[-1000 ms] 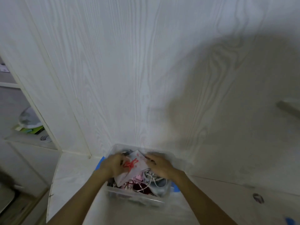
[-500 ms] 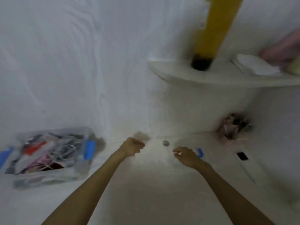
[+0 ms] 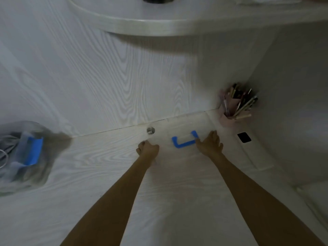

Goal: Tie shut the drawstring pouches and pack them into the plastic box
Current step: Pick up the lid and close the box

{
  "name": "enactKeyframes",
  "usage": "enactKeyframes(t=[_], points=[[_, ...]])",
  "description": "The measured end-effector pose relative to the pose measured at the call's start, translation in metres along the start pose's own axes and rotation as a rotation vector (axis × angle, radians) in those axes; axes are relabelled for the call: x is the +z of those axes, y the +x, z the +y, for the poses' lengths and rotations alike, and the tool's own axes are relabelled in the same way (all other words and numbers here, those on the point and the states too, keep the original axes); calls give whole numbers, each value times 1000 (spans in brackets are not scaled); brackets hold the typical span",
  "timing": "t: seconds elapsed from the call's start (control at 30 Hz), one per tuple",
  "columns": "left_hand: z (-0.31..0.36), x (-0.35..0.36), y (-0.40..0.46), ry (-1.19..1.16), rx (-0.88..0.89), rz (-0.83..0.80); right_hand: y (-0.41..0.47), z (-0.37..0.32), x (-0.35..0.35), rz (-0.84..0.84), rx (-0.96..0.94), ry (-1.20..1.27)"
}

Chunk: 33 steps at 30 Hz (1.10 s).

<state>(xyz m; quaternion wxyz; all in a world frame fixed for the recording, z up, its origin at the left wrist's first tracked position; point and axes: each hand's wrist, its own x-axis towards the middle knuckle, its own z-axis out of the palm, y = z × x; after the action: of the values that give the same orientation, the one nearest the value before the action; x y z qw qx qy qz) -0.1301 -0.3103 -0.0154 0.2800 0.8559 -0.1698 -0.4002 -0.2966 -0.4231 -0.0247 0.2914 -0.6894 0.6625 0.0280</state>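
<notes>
The clear plastic box (image 3: 21, 178) sits blurred at the far left edge of the desk, with a blue latch (image 3: 32, 150) on its near end. Grey drawstring pouches (image 3: 8, 146) with white cords fill it. A clear lid with a blue U-shaped latch (image 3: 184, 141) lies flat on the desk by the back wall, between my hands. My left hand (image 3: 148, 150) is curled at the lid's left end. My right hand (image 3: 210, 144) lies flat with fingers spread at the lid's right end, thumb touching the blue latch.
A pink holder full of pens (image 3: 234, 107) stands in the back right corner. A round cable hole (image 3: 150, 130) and a dark rectangular slot (image 3: 244, 137) are set into the desk. A curved white shelf (image 3: 159, 27) overhangs the wall above.
My view swung right, away from the box. Both hands left the pouches in the box and reached forward to the clear lid with the blue latch.
</notes>
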Motion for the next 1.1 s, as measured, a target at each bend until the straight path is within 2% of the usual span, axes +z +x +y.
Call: enactKeyframes(t=[0.13, 0.23, 0.33, 0.43, 0.6, 0.77, 0.97, 1.1], points=[[7, 2, 12, 69, 27, -31, 15, 1, -4, 143, 89, 104], [7, 3, 16, 29, 21, -18, 21, -1, -15, 123, 200, 112], [-2, -4, 16, -238, 31, 32, 18, -1, -22, 111, 274, 146], [-26, -26, 6, -442, 73, 115, 2, -3, -17, 13, 293, 437], [-58, -103, -27, -692, 235, 285, -53, -54, -6, 119, 166, 690], [-93, -204, -54, -688, 334, 539, -115, -140, 8, -29, -60, 780], [-163, -346, -83, -662, 368, 701, -207, -266, 38, -178, -312, 597], [-206, -419, -86, -590, 238, 841, -243, -317, 70, -346, -383, 518]])
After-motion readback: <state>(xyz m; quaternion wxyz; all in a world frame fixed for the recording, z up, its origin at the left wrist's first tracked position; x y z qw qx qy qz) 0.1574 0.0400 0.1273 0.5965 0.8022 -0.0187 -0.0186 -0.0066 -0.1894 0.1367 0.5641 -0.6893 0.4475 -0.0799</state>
